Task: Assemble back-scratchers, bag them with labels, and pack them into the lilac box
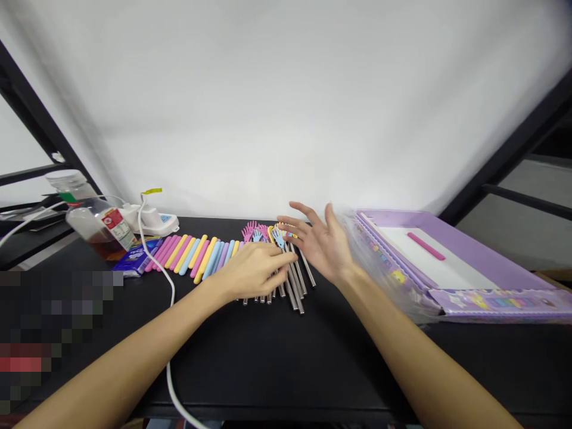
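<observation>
- At the far left of the desk (250, 369), a capped bottle (87, 217) holds a little brown liquid at its bottom.
- Next to it lies a blue packet (132, 263); its contents are hidden. Behind is a power strip (166, 224), and a white cable (168, 345) loops down to the desk's near edge.
- Right of the packet, pink, yellow, blue and purple sticks (192, 253) lie side by side in a row, reaching as far as my left hand.
- Near the middle, my left hand (259, 269) lies over the metal rods (295, 289), fingers bent; I cannot tell whether they grip one.
- The rods lie under and just right of that hand, hand-shaped heads (279, 237) toward the wall, shafts running toward me and slanting right. My left hand is the nearer to the shafts.
- Just right of the heads, my right hand (320, 245) is open, fingers spread, holding nothing.
- Beyond my right wrist, clear plastic (373, 262) edges a purple box (473, 253); inside, one pink stick (426, 246) lies on a white sheet (440, 268).
</observation>
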A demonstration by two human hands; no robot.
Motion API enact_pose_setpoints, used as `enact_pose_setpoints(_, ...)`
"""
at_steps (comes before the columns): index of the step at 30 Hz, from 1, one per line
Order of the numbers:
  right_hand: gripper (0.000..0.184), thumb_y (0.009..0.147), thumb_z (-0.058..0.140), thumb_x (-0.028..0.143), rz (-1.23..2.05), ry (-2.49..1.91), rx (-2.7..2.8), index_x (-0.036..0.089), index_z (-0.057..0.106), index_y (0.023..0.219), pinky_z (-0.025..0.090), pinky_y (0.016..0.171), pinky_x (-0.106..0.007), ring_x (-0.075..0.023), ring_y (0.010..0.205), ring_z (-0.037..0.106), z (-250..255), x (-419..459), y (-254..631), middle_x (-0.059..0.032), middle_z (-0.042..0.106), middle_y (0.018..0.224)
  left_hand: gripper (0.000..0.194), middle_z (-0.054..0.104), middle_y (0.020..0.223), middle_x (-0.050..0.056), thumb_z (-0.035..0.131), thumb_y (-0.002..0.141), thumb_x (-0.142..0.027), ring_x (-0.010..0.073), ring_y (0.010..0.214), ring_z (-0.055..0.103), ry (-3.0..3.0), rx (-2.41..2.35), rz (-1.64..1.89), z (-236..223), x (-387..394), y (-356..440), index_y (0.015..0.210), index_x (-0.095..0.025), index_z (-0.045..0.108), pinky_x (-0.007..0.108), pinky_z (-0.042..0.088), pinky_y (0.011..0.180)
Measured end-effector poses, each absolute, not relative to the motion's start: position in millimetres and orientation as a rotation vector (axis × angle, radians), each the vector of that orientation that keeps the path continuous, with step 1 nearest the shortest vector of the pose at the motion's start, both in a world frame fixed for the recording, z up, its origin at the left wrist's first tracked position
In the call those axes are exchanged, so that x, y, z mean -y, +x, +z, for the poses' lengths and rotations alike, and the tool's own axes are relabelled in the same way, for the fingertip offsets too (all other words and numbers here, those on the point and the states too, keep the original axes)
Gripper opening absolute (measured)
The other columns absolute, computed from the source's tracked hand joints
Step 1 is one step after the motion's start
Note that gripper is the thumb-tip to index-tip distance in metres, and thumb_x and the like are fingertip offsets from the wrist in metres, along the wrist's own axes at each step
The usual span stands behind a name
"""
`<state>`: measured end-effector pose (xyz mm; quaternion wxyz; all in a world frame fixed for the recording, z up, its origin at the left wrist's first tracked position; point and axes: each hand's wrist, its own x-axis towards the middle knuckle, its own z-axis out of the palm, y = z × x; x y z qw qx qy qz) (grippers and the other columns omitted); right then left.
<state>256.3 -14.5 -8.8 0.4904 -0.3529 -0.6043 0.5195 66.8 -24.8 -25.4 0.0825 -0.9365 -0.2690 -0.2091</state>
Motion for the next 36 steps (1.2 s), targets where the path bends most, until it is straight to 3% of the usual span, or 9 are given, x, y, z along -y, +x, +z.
enact_pose_setpoints(3,0.036,0.090,0.052,0.051,0.804,-1.337,1.722,0.020,0.063,0.105,0.049,0.071,-0.030,-0.0194,0.078,0.067,-19,2,269,-0.0071,0.072,0.090,0.027,0.063,0.073,0.001,0.041,0.095,-0.021,0.0154,0.063,0.057,-2.728,0.960,-0.648,-29,16,61,0.105,-0.019,0.067,0.029,0.040,0.061)
enact_pose_setpoints(6,0.005,0.077,0.064,0.023,0.365,-1.662,2.009,0.020,0.060,0.079,0.040,0.059,-0.027,-0.0159,0.062,0.059,-28,-4,280,-0.0019,0.065,0.069,0.025,0.065,0.073,0.002,0.043,0.093,-0.020,0.0163,0.066,0.059,-2.668,1.081,-0.669,-32,8,55,0.098,-0.020,0.067,0.029,0.040,0.061)
enact_pose_setpoints(11,0.020,0.065,0.067,0.017,0.262,-1.837,2.177,0.022,0.048,0.068,0.035,0.055,-0.027,-0.0162,0.061,0.056,-31,1,279,-0.0010,0.061,0.067,0.026,0.064,0.072,0.002,0.043,0.093,-0.021,0.0169,0.066,0.060,-2.632,1.175,-0.659,-33,5,53,0.096,-0.020,0.068,0.028,0.038,0.060)
enact_pose_setpoints(21,0.025,0.061,0.068,0.021,0.215,-1.914,2.036,0.021,0.051,0.080,0.035,0.053,-0.028,-0.0187,0.063,0.057,-18,10,274,-0.0039,0.063,0.073,0.025,0.067,0.075,0.002,0.043,0.092,-0.019,0.0176,0.067,0.061,-2.688,1.122,-0.575,-37,7,57,0.098,-0.020,0.068,0.029,0.039,0.060)
enact_pose_setpoints(25,0.036,0.063,0.066,0.021,0.256,-1.801,1.881,0.020,0.055,0.097,0.036,0.052,-0.027,-0.0172,0.060,0.058,-12,12,275,-0.0007,0.063,0.068,0.026,0.070,0.083,0.003,0.044,0.093,-0.021,0.0190,0.071,0.064,-2.708,1.122,-0.532,-35,6,57,0.104,-0.021,0.068,0.029,0.040,0.060)
enact_pose_setpoints(28,0.054,0.065,0.065,0.020,0.554,-1.578,1.736,0.020,0.053,0.118,0.040,0.050,-0.025,-0.0153,0.053,0.058,-8,13,272,0.0045,0.062,0.062,0.027,0.071,0.086,0.003,0.047,0.093,-0.022,0.0193,0.075,0.066,-2.681,1.190,-0.583,-27,2,48,0.109,-0.023,0.068,0.029,0.042,0.063)
enact_pose_setpoints(30,0.044,0.067,0.064,0.019,0.826,-1.417,1.639,0.019,0.059,0.111,0.043,0.049,-0.024,-0.0137,0.052,0.059,-6,14,267,0.0043,0.062,0.062,0.027,0.072,0.084,0.002,0.048,0.093,-0.026,0.0193,0.075,0.066,-2.639,1.295,-0.629,-19,-3,38,0.111,-0.024,0.068,0.028,0.041,0.063)
enact_pose_setpoints(33,0.013,0.069,0.066,0.018,1.089,-1.238,1.503,0.017,0.064,0.082,0.047,0.051,-0.021,-0.0128,0.057,0.065,-6,16,260,0.0002,0.065,0.068,0.024,0.071,0.077,0.001,0.050,0.092,-0.033,0.0185,0.069,0.064,-2.610,1.494,-0.573,-10,-12,20,0.104,-0.024,0.070,0.027,0.038,0.059)
enact_pose_setpoints(36,0.012,0.072,0.073,0.022,1.238,-1.122,1.345,0.016,0.065,0.079,0.053,0.058,-0.021,-0.0159,0.068,0.071,-8,17,255,-0.0029,0.069,0.073,0.019,0.071,0.075,0.000,0.053,0.088,-0.032,0.0176,0.066,0.063,-2.605,1.649,-0.463,-6,-17,6,0.090,-0.024,0.070,0.027,0.035,0.056)
